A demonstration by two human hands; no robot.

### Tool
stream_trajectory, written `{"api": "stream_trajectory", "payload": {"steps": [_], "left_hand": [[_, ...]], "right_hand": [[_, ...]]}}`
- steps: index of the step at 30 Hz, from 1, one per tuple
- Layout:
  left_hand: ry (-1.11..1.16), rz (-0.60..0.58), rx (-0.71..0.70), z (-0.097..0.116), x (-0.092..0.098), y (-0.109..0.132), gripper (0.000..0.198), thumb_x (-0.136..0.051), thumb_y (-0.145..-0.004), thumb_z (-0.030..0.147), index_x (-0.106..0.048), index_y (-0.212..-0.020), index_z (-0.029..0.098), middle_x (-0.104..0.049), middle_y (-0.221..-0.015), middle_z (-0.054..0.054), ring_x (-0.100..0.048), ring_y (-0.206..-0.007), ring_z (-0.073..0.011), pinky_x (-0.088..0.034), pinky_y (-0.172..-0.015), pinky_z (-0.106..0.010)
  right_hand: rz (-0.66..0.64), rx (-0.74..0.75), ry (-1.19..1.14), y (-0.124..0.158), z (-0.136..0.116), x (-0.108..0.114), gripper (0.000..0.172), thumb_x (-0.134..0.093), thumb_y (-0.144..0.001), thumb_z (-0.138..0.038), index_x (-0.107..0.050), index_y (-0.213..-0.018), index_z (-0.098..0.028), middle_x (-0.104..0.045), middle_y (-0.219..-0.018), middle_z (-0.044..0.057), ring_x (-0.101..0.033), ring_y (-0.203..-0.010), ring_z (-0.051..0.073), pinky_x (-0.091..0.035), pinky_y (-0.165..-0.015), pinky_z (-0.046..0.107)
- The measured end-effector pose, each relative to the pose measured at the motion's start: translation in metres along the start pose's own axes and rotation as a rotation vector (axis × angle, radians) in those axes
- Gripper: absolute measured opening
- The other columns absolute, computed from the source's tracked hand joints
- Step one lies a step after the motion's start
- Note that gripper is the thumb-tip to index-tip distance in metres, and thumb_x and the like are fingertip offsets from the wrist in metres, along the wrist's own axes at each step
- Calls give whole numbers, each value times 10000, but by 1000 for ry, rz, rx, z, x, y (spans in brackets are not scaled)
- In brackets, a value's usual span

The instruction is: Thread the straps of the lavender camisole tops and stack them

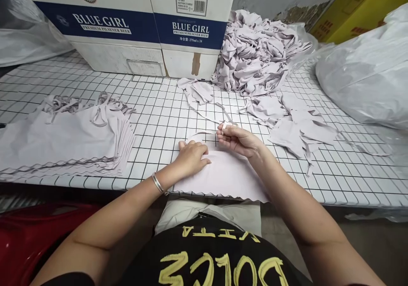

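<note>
A pale lilac camisole (223, 175) with a wavy hem lies at the table's front edge, its hem towards me. My left hand (191, 158) rests palm down on the upper left of it, thumb apart from the fingers. Just above the camisole's top edge, my right hand (236, 139) is turned partly palm up, thumb and fingertips pinched together. Between them is the end of a thin lilac strap (204, 133), where a small pale bit shows that I cannot make out. Another camisole piece (199, 91) with a long strap lies beyond my hands.
Stacked camisoles (73, 133) lie at the left. Several loose pieces (290, 128) spread to the right, below a large lilac heap (255, 52). A beer carton (178, 60) stands at the back of the checked table (153, 107). A filled plastic bag (366, 73) bulges at the right.
</note>
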State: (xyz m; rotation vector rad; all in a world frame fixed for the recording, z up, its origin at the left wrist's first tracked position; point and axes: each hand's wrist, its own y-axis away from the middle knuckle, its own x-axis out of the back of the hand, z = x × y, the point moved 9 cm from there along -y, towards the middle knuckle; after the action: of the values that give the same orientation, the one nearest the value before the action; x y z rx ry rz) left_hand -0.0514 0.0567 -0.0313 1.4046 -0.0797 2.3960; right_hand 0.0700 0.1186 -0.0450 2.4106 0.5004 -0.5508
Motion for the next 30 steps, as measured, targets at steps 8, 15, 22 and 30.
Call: {"api": "stream_trajectory", "payload": {"steps": [8,15,22,30], "left_hand": [[138,18,31,2,-2,0,169,-627,-842,379,-679,-905,231,-697,-959,-16,-514,-1023,-253,-224,-868,-435],[265,87,81,1,3,5,161,-616,-850,365,-703,-792,242,-674,-874,11,-535,-964,-215,-222,-863,-417],[297,97,111,1,9,8,141,-630,-824,323,-695,-757,218,-670,-863,8,-537,-961,-213,-227,-877,-410],[295,107,96,1,11,8,141,-624,-814,303,-676,-728,205,-658,-851,9,-535,-942,-202,-231,-887,-405]], "right_hand": [[25,55,155,2,8,8,198,-808,-645,-155,-683,-798,-153,-688,-774,17,-651,-725,109,-539,-660,210],[59,330,504,22,5,2,255,-837,-597,-262,-674,-765,-160,-646,-769,3,-597,-693,126,-502,-686,306],[16,369,731,32,14,-10,220,-779,-676,-308,-648,-787,-170,-647,-760,8,-586,-693,133,-482,-686,301],[35,402,804,32,12,-11,161,-732,-723,-306,-641,-779,-185,-641,-732,3,-578,-681,135,-473,-672,289]]}}
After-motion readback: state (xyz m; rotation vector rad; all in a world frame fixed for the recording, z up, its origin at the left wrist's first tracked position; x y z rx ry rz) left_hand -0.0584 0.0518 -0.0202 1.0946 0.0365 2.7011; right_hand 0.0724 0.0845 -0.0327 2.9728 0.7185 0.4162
